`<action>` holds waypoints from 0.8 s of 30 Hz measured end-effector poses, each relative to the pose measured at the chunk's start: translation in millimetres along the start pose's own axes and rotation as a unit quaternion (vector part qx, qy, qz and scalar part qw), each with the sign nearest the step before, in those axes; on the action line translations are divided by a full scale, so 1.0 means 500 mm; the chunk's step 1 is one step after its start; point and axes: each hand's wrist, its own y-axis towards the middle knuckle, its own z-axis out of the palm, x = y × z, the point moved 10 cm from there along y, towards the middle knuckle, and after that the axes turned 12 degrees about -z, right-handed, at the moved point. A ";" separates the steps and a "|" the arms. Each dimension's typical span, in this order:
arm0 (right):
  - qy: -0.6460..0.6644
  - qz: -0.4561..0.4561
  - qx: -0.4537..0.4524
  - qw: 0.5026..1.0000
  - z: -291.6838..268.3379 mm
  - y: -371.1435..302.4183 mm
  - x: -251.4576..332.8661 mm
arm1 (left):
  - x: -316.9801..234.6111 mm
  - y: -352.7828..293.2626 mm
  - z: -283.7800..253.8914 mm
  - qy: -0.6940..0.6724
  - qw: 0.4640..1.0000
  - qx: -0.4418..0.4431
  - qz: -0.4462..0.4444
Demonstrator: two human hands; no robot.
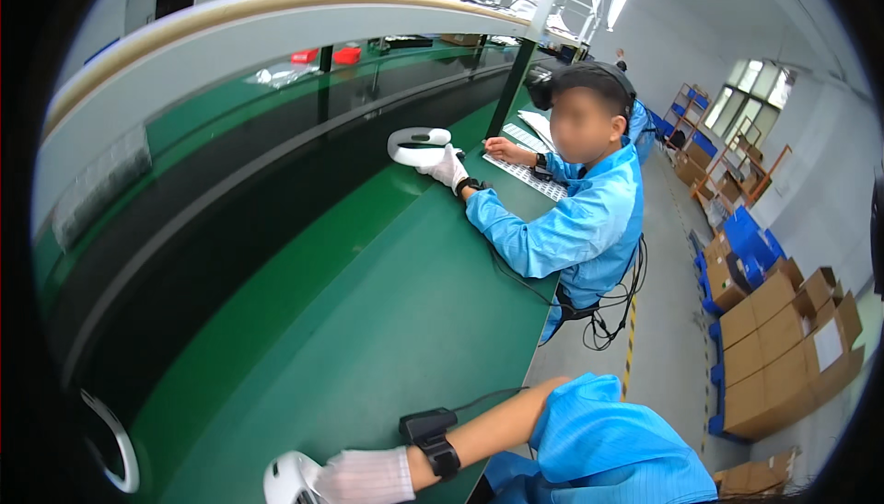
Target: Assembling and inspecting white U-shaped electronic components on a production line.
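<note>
In a white glove, my right hand [364, 477] reaches in low at the frame's bottom, closed on a white rounded plastic part [287, 477]. Its lower end runs out of the picture, and my fingertips are mostly hidden behind the part. A black strap with a small black box [429, 427] sits on my right wrist, and a thin cable runs from it. Beneath lies the green tabletop [396, 320]. My left hand is out of view. At the lower left rim shows a curved white part [122, 453], apart from my hand.
A co-worker [580, 205] in blue sits along the same table edge, a gloved hand on a white ring-shaped part [419, 147]. A dark conveyor belt [230, 219] runs along the left under a shelf [276, 9]. Cables [603, 324] hang by the seat; cardboard boxes [783, 352] stand right.
</note>
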 end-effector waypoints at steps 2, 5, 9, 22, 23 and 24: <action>0.093 -0.011 0.061 0.994 0.023 -0.031 0.042 | 0.011 -0.004 0.013 0.009 1.000 0.011 -0.011; 0.294 -0.028 -0.007 0.955 0.127 -0.080 0.084 | 0.010 -0.020 0.016 0.028 0.999 0.022 -0.014; 0.259 -0.011 -0.001 0.966 0.147 -0.081 0.092 | 0.010 -0.033 0.008 0.052 0.998 0.030 -0.012; 0.445 0.071 -0.072 0.890 0.303 -0.137 0.002 | 0.008 -0.061 0.012 0.101 0.992 0.055 -0.043; 0.482 0.077 -0.088 0.868 0.307 -0.143 -0.003 | 0.009 -0.062 0.015 0.107 0.992 0.055 -0.047; 0.570 0.057 -0.152 0.805 0.292 -0.137 -0.024 | 0.009 -0.064 0.014 0.111 0.991 0.055 -0.050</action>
